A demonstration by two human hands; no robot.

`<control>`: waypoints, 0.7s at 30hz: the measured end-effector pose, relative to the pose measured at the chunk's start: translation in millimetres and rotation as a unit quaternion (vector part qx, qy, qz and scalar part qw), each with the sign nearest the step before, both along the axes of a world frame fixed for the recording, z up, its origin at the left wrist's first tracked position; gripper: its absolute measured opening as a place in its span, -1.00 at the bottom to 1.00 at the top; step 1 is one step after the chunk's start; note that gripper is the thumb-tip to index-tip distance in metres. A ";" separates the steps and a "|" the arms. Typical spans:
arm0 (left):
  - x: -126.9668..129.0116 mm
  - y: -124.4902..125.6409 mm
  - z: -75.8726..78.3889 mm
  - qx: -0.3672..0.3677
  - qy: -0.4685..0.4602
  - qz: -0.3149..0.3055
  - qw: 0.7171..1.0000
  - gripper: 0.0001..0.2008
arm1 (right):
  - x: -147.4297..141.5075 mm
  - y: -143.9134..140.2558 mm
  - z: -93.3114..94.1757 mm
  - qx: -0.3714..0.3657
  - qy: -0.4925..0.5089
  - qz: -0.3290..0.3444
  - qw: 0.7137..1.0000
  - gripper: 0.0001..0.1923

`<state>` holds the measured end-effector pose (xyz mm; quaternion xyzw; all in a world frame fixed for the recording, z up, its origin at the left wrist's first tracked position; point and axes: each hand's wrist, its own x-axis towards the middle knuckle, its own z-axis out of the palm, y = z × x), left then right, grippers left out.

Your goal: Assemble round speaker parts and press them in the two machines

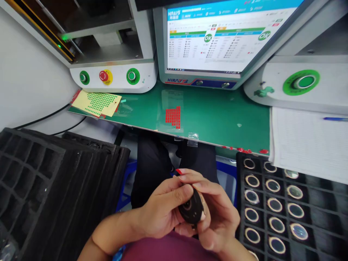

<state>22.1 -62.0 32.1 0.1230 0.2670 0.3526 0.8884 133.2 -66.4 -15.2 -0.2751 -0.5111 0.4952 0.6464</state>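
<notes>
Dark round device (191, 208): lower centre of the frame, held up off the desk (217, 112) between 2 hands, face tilted. Left hand (163, 206): thumb (183, 194) laid against the upper left of the dark face, other fingers bent behind, pinching it; their exact contact is hidden. Right hand (217, 210): fingers curled round the right edge, closed on the device; a red patch, nature unclear, shows at the upper fingertips.

Handling, judged by look: light, since the fingers carry it with ease; stiff shell, no give expected. The face seems smooth, so likely slippery under a dry thumb. Face probably scratches or smudges; treat as fragile. Best hold: opposite points on the rim, 1 thumb and 1 finger per side, pads off the face centre.

For comparison: black tray (323, 203), lower right of the frame, holds gold-rimmed round pieces (276, 224) in at least 3 columns. Their rims look thin; rim grip seems right there also.
</notes>
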 end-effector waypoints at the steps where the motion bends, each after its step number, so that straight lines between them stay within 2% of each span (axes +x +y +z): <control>1: -0.5 2.9 -1.6 0.001 0.015 -0.006 1.000 -0.57 | -0.8 1.0 -3.4 -0.001 0.006 0.002 1.000 -0.47; 3: -4.7 16.7 -7.5 0.030 0.074 -0.019 0.997 -0.56 | -1.7 6.2 -11.3 -0.015 0.030 -0.009 0.999 -0.51; 4: -8.7 28.4 -11.7 0.063 0.132 -0.014 0.989 -0.57 | -1.3 10.4 -15.1 -0.031 0.044 -0.033 0.998 -0.59; 5: -14.0 43.2 -16.6 0.110 0.221 0.001 0.969 -0.59 | 0.0 15.4 -18.2 -0.055 0.055 -0.073 0.994 -0.68; 6: -20.3 60.6 -21.9 0.161 0.326 0.029 0.931 -0.62 | 2.3 20.8 -20.1 -0.082 0.063 -0.124 0.987 -0.75; 7: -27.5 79.5 -27.4 0.209 0.430 0.066 0.876 -0.67 | 5.3 26.2 -20.9 -0.107 0.068 -0.179 0.976 -0.78; 8: -35.1 98.7 -32.8 0.245 0.533 0.100 0.803 -0.74 | 9.0 31.0 -20.4 -0.127 0.071 -0.227 0.963 -0.76; 9: -42.8 117.0 -38.0 0.259 0.587 0.118 0.758 -0.82 | 12.9 34.9 -18.8 -0.141 0.073 -0.260 0.952 -0.72; 11: -57.1 146.4 -47.2 0.276 0.650 0.136 0.695 -0.91 | 20.0 39.6 -14.1 -0.155 0.083 -0.280 0.944 -0.71; 14: -71.9 168.2 -57.6 0.301 0.695 0.151 0.636 -0.94 | 25.7 40.7 -8.2 -0.170 0.096 -0.258 0.946 -0.73; 18: -72.5 170.2 -65.6 0.337 0.722 0.163 0.581 -0.79 | 26.6 38.4 -8.9 -0.190 0.094 -0.233 0.949 -0.73; 21: -62.0 156.1 -64.5 0.342 0.742 0.185 0.546 -0.81 | 29.3 29.7 -13.4 -0.204 0.077 -0.234 0.947 -0.71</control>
